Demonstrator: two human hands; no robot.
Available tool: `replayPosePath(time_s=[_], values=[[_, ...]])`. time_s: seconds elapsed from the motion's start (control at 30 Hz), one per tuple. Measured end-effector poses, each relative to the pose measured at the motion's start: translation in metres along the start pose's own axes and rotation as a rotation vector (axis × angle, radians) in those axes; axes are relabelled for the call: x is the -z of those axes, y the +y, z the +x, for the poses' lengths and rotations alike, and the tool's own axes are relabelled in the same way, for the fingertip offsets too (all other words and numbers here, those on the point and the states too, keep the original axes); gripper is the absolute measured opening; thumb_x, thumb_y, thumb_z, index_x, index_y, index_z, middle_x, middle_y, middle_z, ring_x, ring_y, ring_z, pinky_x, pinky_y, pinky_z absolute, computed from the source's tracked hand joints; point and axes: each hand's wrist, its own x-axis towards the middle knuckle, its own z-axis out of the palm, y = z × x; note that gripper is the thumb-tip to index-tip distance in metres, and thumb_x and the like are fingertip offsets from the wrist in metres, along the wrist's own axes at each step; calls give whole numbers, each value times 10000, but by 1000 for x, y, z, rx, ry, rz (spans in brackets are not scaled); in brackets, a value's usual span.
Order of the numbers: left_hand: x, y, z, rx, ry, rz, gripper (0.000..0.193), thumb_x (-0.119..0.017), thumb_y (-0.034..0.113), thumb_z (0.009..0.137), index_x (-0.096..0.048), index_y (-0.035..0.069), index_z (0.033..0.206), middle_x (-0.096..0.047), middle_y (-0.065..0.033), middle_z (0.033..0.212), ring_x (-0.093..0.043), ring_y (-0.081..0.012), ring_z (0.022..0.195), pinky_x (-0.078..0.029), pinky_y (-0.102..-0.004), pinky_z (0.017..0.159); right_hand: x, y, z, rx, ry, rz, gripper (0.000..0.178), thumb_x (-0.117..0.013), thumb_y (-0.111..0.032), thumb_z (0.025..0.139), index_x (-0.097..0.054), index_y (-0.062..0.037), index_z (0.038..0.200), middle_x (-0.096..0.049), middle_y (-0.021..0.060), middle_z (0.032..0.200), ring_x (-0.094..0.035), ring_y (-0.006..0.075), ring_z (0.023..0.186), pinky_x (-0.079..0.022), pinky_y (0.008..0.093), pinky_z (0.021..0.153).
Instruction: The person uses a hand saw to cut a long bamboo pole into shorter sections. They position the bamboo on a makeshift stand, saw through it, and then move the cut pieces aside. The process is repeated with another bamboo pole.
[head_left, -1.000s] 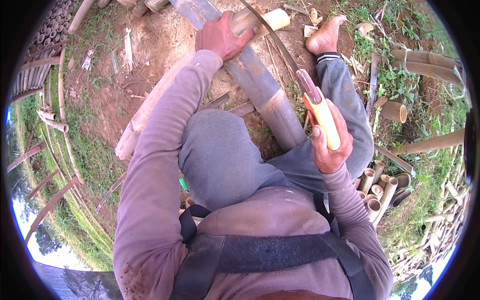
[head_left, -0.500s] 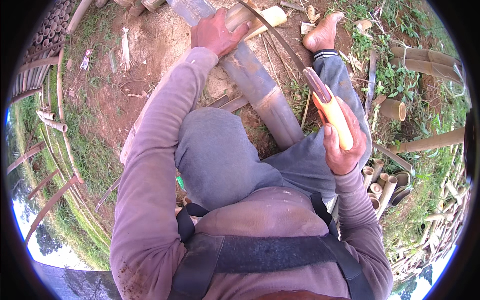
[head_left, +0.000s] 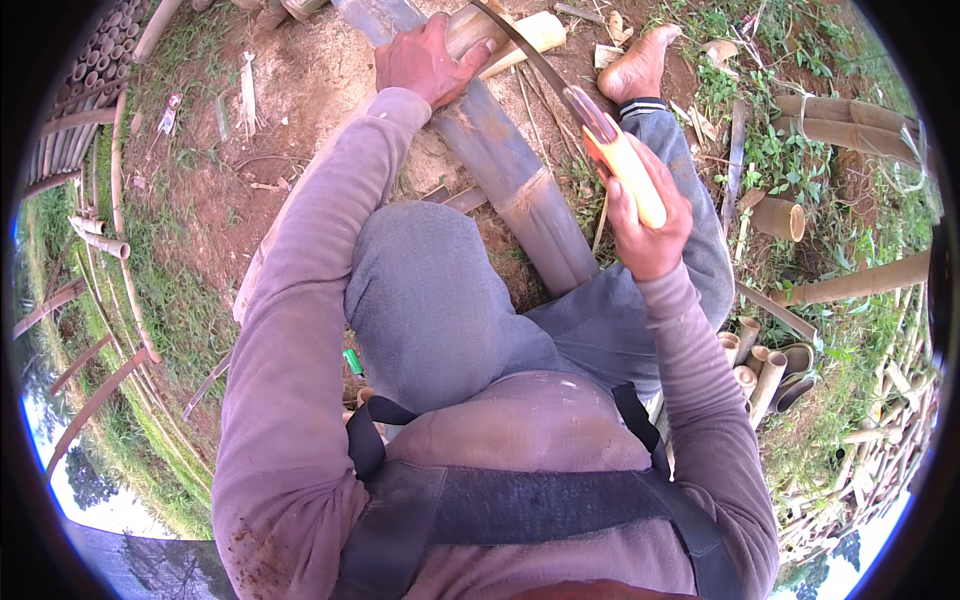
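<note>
In my right hand [head_left: 660, 225] is a curved hand saw [head_left: 632, 172], my fingers wrapped round its orange-yellow handle. The long, thin blade reaches up and left to a short bamboo pole [head_left: 470, 30] at the top of the view. My left hand [head_left: 428, 66] clasps that pole, thumb toward the blade, pressing it down near a long greyish bamboo beam [head_left: 500, 165]. The blade lies across the pole just right of my left hand; how deep it has cut cannot be seen. A paler bamboo end [head_left: 535, 42] shows beyond the blade.
My bare foot [head_left: 640, 65] rests right of the beam. Cut bamboo tubes [head_left: 765, 375] stand beside my right leg, and a thick bamboo piece [head_left: 778, 218] lies on the grass. Stacked bamboo tubes [head_left: 100, 65] fill the far left. Pale sawdust covers the ground near the beam.
My right hand has pushed the saw up and to the left, sliding the blade further across the bamboo. My left hand keeps its hold on the pole.
</note>
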Motion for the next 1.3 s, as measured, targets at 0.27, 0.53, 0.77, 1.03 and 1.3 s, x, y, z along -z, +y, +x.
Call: replayPosePath(time_s=[0.27, 0.53, 0.77, 1.03, 1.3], values=[[6, -4, -4, 1, 12, -40, 897, -573, 801, 932, -618, 59, 1435, -778, -229, 1157, -734, -408, 1130, -486, -525, 1068, 25, -16, -20, -102, -12, 115, 397, -784, -113, 947, -710, 37, 1307, -767, 217, 1247, -787, 296, 1088, -610, 368, 936], [2, 3, 4, 1, 2, -6, 840, -564, 785, 942, -615, 103, 1429, -757, -189, 1239, -697, -358, 1216, -438, -518, 1085, -30, 0, 44, -159, -13, 162, 397, -776, -84, 940, -704, 38, 1311, -755, 210, 1283, -780, 293, 1108, -603, 378, 938], [-3, -7, 0, -58, 61, 3, 901, -523, 815, 962, -609, 61, 1449, -786, -222, 1118, -746, -419, 1078, -497, -552, 1035, 19, 1, -45, -190, -2, 233, 404, -729, -97, 964, -693, 74, 1327, -747, 227, 1304, -751, 313, 1199, -578, 390, 1045], [12, 0, 7, -10, -48, 17, 788, -604, 722, 963, -572, 105, 1453, -723, -151, 1318, -669, -337, 1252, -424, -527, 1091, -82, 42, 37, -362, 83, 343, 412, -787, -147, 968, -711, 21, 1336, -789, 160, 1224, -754, 169, 1112, -581, 321, 969], [7, 3, -3, -25, -10, -20, 811, -658, 668, 963, -568, 38, 1466, -720, -223, 1303, -680, -393, 1220, -477, -552, 1058, -51, 78, -41, -28, -74, -334, 718, -869, -300, 860, -606, -9, 1462, -762, 187, 1219, -766, 336, 1043, -600, 421, 964]])
